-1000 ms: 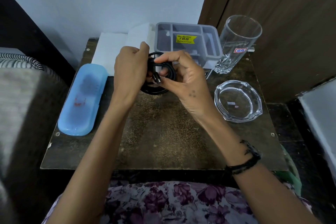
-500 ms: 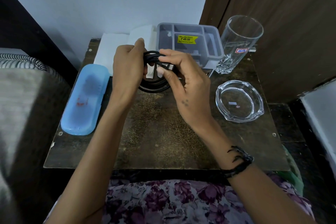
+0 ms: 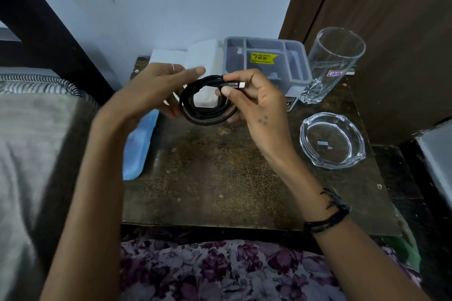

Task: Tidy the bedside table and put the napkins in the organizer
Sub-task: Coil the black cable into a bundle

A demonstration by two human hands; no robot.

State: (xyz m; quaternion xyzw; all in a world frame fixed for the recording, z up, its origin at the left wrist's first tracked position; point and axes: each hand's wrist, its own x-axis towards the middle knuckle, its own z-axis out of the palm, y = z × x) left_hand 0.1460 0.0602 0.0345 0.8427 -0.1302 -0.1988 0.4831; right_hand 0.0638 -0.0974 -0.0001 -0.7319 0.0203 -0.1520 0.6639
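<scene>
**Cable coiled, napkins still waiting**

Your right hand (image 3: 254, 100) pinches the plug of a coiled black cable (image 3: 205, 102) above the bedside table (image 3: 220, 178); your left hand (image 3: 156, 88) cups the loops, fingers loosely spread. The napkins (image 3: 203, 56) lie at the far edge, left of the grey organizer (image 3: 266, 61), not yet inside. Your left arm hides much of the blue case (image 3: 139, 149).
</scene>
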